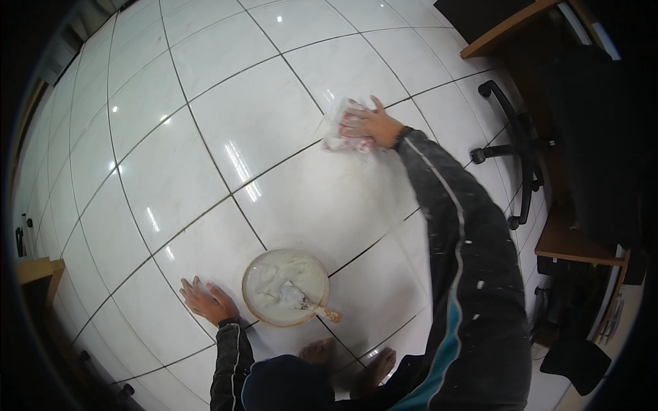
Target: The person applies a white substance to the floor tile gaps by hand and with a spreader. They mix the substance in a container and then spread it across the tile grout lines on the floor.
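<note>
My right hand (370,125) reaches far forward, pressing a crumpled white-and-red cloth or plastic bag (346,142) flat on the tiled floor (288,198). A cloudy white smear lies on the tile just nearer than it, across the joint area. My left hand (204,301) rests on the floor with its fingers spread, holding nothing. Just right of it stands a round, shallow bowl (264,260) of white paste. A putty knife (295,296) lies in the paste, its wooden handle (329,314) sticking out over the rim toward me.
My bare feet (373,370) are just nearer than the bowl. A wheeled office chair (524,154) stands at the right beside a wooden desk (576,246). At the left edge is a wooden furniture corner (44,274). Dark grout lines cross the glossy tiles.
</note>
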A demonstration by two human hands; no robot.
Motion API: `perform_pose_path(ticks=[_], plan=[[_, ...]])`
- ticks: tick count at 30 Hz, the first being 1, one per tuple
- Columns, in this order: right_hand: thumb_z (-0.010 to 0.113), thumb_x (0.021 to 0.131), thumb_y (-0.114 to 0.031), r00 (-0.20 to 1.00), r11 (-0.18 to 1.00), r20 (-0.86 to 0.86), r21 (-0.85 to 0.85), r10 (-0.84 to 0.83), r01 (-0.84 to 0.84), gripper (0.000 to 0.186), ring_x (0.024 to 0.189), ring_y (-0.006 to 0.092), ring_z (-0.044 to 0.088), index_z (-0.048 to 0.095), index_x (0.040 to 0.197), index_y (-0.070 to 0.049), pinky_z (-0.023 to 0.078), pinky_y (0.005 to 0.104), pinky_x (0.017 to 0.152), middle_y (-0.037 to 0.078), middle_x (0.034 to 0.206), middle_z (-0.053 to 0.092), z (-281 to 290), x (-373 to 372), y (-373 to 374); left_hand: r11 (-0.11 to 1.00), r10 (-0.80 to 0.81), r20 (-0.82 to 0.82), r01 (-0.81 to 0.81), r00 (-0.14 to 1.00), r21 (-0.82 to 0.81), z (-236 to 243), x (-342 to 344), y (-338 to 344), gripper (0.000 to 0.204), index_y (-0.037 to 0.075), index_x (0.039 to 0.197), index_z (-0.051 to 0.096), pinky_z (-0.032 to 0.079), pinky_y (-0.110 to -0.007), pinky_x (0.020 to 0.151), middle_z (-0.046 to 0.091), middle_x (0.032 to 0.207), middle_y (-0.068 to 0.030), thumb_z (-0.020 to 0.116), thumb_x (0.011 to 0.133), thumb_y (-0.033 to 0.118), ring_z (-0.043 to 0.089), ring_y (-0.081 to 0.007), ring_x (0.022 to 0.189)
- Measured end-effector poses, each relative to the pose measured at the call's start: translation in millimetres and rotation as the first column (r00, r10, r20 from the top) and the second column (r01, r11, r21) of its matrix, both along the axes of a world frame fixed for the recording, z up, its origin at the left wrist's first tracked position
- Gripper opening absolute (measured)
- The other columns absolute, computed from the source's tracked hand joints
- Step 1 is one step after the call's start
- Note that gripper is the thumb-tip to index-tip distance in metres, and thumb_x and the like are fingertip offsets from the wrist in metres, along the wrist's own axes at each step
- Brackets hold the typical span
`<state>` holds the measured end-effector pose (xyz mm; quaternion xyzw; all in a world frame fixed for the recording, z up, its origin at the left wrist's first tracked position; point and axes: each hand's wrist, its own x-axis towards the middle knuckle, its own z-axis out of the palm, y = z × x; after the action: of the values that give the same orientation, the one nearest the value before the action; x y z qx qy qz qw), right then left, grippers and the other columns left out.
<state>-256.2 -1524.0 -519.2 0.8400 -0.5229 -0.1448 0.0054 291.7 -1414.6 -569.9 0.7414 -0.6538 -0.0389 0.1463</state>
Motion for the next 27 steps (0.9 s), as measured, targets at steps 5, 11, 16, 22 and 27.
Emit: perform_pose_path(ticks=[5,11,16,22,27], plan=[[0.050,0.083,-0.009,0.992,0.952,-0.125,0.298,-0.034,0.070,0.050,0.131,0.0160,0.036,0.051,0.125,-0.035,0.014,0.0642,0.106,-0.008,0.135,0.046,40,-30,14,0.999,0.032,-0.012,-0.032,0.999,0.013,5,-4,2,0.049,0.000,0.124,0.047,0.015,-0.054,0.107,0.030,0.143,-0.0165,0.034,0.094,0.037,0.021,-0.0376,0.134],[0.052,0.081,-0.010,0.890,0.923,0.244,0.134,-0.384,0.361,0.043,0.105,0.0282,0.058,0.057,0.120,-0.024,0.045,0.0425,0.091,0.008,0.114,0.062,23,16,-79,0.999,0.000,-0.018,0.001,1.000,0.033,5,-9,-1,0.049,0.000,0.124,0.047,0.014,-0.054,0.107,0.029,0.144,-0.0166,0.033,0.094,0.037,0.021,-0.0379,0.135],[0.050,0.084,-0.032,0.895,0.894,0.100,0.171,-0.434,0.415,0.027,0.094,0.0312,0.062,0.068,0.099,-0.018,0.049,0.0415,0.081,0.014,0.103,0.064,6,48,-70,0.999,0.021,-0.003,-0.020,1.000,0.050,3,-6,-2,0.048,-0.001,0.124,0.046,0.015,-0.053,0.108,0.029,0.144,-0.0168,0.034,0.094,0.035,0.021,-0.0379,0.134],[0.049,0.086,-0.016,0.885,0.908,0.218,0.190,-0.410,0.374,0.042,0.114,0.0303,0.051,0.051,0.127,-0.025,0.041,0.0560,0.090,0.011,0.121,0.056,28,41,31,0.999,0.029,0.003,-0.029,1.000,0.046,6,0,0,0.048,0.000,0.125,0.046,0.015,-0.053,0.107,0.028,0.145,-0.0168,0.035,0.094,0.035,0.021,-0.0377,0.134],[0.046,0.090,-0.034,0.907,0.889,0.091,-0.177,-0.412,0.422,0.057,0.134,0.0336,0.028,0.031,0.139,-0.011,0.017,0.0618,0.104,0.015,0.144,0.033,-51,41,38,1.000,-0.009,-0.025,0.009,1.000,0.021,0,-8,-1,0.049,0.000,0.125,0.046,0.014,-0.053,0.108,0.028,0.145,-0.0166,0.035,0.094,0.036,0.021,-0.0373,0.135]])
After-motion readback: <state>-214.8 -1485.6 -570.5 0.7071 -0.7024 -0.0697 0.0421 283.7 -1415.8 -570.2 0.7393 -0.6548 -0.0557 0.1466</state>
